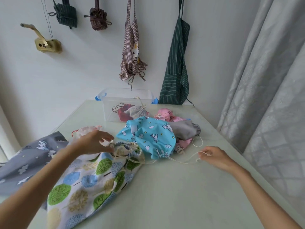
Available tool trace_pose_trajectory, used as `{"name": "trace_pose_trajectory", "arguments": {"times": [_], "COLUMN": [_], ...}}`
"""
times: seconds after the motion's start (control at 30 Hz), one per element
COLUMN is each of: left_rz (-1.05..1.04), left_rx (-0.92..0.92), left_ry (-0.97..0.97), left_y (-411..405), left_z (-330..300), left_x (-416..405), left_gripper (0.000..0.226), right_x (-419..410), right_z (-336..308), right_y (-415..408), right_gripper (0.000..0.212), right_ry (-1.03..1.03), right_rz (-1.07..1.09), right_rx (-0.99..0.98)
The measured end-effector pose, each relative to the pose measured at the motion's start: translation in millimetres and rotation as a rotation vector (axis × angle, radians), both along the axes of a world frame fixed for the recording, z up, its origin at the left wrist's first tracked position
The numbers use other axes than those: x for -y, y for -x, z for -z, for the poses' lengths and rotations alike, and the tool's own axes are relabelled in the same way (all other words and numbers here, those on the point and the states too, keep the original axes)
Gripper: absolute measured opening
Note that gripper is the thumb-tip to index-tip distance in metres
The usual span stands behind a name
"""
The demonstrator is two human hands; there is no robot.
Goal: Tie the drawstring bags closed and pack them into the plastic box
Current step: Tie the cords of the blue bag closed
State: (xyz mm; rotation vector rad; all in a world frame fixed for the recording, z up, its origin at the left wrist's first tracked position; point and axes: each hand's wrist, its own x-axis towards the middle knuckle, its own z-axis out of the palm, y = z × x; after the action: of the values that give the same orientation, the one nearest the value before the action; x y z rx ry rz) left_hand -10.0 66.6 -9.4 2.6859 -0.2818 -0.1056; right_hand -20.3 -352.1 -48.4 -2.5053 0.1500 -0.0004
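Grey bag (24,162) lies flat at the tabletop's (181,195) left edge, partly under the tree-print bag (85,182). The tree-print bag lies in front of the person, its gathered mouth toward the centre. Left hand (92,142) rests on that mouth, fingers pinching the cord at the gathered edge. A small white bag with red cord (85,131) sits just behind this hand. Cream cord (181,160) runs from the mouth rightward across the tabletop. The blue bag (148,138) lies at centre, overlapping the tree-print bag's mouth. Behind it stands the clear box (109,111) with blue latches, holding a red bag and a pale bag. Pink bag (166,115) and grey cloth (184,130) lie right of the blue bag. Right hand (214,156) pinches the cord's far end, held just above the tabletop. Aprons hang on the wall behind.
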Motion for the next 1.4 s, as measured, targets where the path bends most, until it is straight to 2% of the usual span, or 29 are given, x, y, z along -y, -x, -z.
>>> {"name": "trace_pose_trajectory", "arguments": {"times": [0.03,0.07,0.13,0.2,0.27,0.33,0.43,0.53,0.6,0.67,0.73,0.77,0.9,1.0,1.17,1.3,1.33,1.4], "left_rz": [0.053,0.079,0.058,0.030,0.070,0.058,-0.071,-0.139,-0.134,-0.077,0.018,0.068,0.232,0.317,0.398,0.402,0.368,0.250], "left_rx": [-0.120,-0.166,-0.073,0.037,0.013,-0.021,0.070,0.163,0.220,0.199,0.116,0.129,0.291,0.473,0.688,0.832,0.839,0.685], "left_ry": [0.014,0.051,0.217,0.250,0.127,-0.046,-0.143,-0.076,-0.025,0.158,0.376,0.390,0.133,-0.027,-0.064,-0.157,-0.186,-0.221], "left_y": [1.3,3.4,8.4,13.8,20.1,23.2,19.3,17.0,14.4,12.0,10.8,6.4,-2.0,-3.6,0.2,1.1,1.4,2.3], "left_z": [-10.5,-20.6,-32.1,-25.6,-1.3,29.6,60.3,68.6,70.9,70.2,64.8,58.3,35.1,27.8,30.4,29.4,30.1,33.0], "left_x": [3.3,7.8,22.7,51.5,86.5,115.4,136.9,144.4,143.5,137.8,131.8,127.5,103.2,92.4,80.0,80.6,81.8,83.1], "left_gripper": [0.054,0.055,0.038,0.019,0.017,0.020,0.028,0.023,0.020,0.019,0.016,0.015,0.023,0.031,0.049,0.047,0.047,0.042], "right_x": [-3.1,-7.3,-23.5,-46.8,-73.7,-94.6,-104.2,-103.4,-101.4,-95.6,-86.8,-81.0,-64.2,-60.0,-48.6,-53.6,-57.7,-66.1], "right_z": [-3.2,-6.9,-12.1,-11.3,-1.6,13.3,28.8,31.5,26.7,20.4,12.2,6.4,-6.9,-8.5,-5.7,-3.8,-2.6,-1.5], "right_y": [-1.0,0.3,4.2,7.3,10.5,8.8,3.0,0.4,0.2,-0.3,1.0,0.3,1.6,4.0,5.9,7.0,7.7,9.9], "right_gripper": [0.024,0.036,0.041,0.031,0.024,0.017,0.016,0.015,0.013,0.020,0.025,0.026,0.028,0.026,0.027,0.026,0.024,0.024], "right_ry": [0.134,0.298,0.508,0.371,0.216,0.264,0.318,0.244,0.007,-0.266,-0.369,-0.373,-0.267,-0.282,-0.292,-0.304,-0.322,-0.353], "right_rz": [-0.014,-0.005,0.043,0.012,-0.069,-0.088,0.009,-0.031,-0.086,-0.138,-0.214,-0.248,-0.369,-0.396,-0.351,-0.337,-0.338,-0.347], "right_rx": [-0.035,-0.039,0.114,0.193,0.093,0.043,0.174,0.225,0.212,0.202,0.202,0.210,0.197,0.216,0.264,0.270,0.268,0.248]}}
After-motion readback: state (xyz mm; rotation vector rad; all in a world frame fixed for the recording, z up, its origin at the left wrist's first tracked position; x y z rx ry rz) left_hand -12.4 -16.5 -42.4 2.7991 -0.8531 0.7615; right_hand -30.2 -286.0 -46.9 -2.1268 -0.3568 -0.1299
